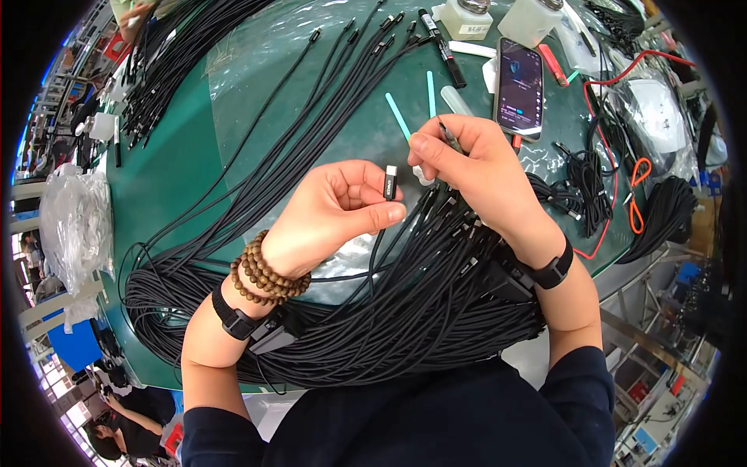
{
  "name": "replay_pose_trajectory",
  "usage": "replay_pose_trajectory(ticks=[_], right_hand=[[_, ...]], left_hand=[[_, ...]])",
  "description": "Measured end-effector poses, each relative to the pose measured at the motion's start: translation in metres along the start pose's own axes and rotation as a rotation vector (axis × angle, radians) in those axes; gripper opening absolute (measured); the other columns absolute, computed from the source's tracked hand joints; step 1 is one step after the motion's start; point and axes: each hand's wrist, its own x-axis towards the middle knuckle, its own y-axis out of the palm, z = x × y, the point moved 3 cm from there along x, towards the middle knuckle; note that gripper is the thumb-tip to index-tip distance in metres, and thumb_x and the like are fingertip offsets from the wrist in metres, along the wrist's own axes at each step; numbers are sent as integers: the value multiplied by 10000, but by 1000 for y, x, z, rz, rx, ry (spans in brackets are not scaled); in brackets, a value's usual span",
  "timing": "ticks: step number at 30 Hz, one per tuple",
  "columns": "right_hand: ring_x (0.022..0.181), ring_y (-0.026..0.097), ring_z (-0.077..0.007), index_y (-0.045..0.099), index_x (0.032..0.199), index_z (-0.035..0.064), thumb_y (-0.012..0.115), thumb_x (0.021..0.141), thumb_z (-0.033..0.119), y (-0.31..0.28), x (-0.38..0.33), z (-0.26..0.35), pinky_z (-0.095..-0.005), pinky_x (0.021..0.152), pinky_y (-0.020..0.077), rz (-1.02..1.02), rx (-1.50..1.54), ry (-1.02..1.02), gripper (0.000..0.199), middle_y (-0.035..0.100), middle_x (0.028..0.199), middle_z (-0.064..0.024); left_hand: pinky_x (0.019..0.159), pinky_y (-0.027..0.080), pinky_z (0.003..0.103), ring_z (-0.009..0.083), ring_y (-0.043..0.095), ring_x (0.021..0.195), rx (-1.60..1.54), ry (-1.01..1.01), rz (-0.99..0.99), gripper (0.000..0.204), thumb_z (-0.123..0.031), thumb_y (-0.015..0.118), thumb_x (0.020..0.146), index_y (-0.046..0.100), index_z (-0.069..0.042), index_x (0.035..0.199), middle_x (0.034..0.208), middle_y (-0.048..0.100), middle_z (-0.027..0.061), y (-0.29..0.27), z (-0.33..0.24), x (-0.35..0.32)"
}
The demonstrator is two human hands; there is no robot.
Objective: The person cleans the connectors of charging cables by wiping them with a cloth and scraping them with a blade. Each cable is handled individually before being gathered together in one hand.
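My left hand (334,201) pinches a black cable plug (391,185) between thumb and fingers, its pale metal tip upward. The plug's cable runs down toward a large bundle of black cables (389,342) lying across the near side of the table. Close by on the right, my right hand (467,156) is closed, with a slim dark pointed piece (450,138) between its fingers; its kind is unclear. A small white scrap (421,176) shows under those fingertips. One turquoise stick (397,115) reaches the fingertips, and I cannot tell whether it is held.
Beyond my hands lie a second turquoise stick (431,93), a black marker (442,48), a phone (519,89) and a white-labelled bottle (467,19). More black cables (167,78) spread at the far left. Coiled cables (587,187) and a red wire (603,140) lie right.
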Motion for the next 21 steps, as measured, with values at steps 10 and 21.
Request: replay_pose_trajectory(ticks=[10, 21], right_hand=[[644, 528, -43, 619, 857, 11, 665, 841, 118, 15, -1, -3, -179, 518, 354, 115, 127, -51, 118, 630, 764, -43], [671, 570, -107, 546, 775, -6, 612, 791, 36, -64, -59, 27, -233, 557, 412, 705, 235, 210, 80, 645, 778, -107]], left_hand=[[727, 501, 199, 65, 610, 815, 68, -7, 11, 174, -45, 693, 834, 599, 9, 970, 871, 644, 19, 2, -8, -3], [758, 480, 409, 375, 569, 862, 1602, 113, -608, 182, -105, 667, 802, 561, 15, 888, 941, 571, 197, -145, -48, -49]])
